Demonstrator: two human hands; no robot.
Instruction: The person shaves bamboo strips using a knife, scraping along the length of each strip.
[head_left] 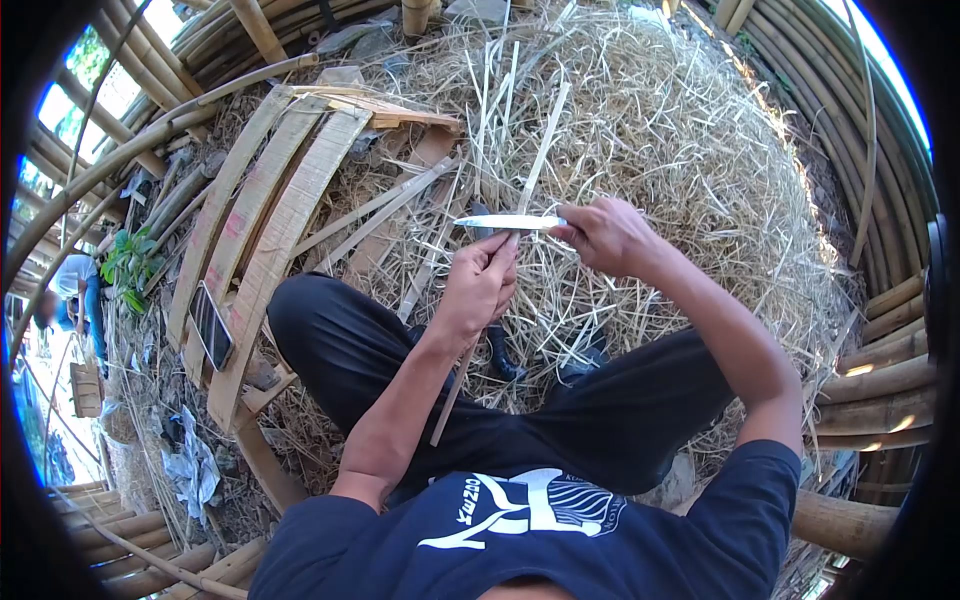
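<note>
My left hand (482, 285) is closed around a long thin bamboo strip (545, 145). The strip slants away over the shavings, and its near end hangs down past my wrist toward my lap. My right hand (608, 237) grips one end of a knife (508, 222), whose bright blade lies crosswise over the strip just beyond my left fingers. Glare washes out the blade, and my fingers hide the handle. Below my left hand is a black object (503, 355) that I cannot make out, partly hidden by my wrist.
Bamboo shavings (680, 180) cover the ground ahead and between my legs. A slatted wooden bench (270, 200) stands at left with a phone (212, 325) on it. Loose strips (385, 208) lean near it. Bamboo rails (880, 390) surround the spot. Another person (75, 290) is far left.
</note>
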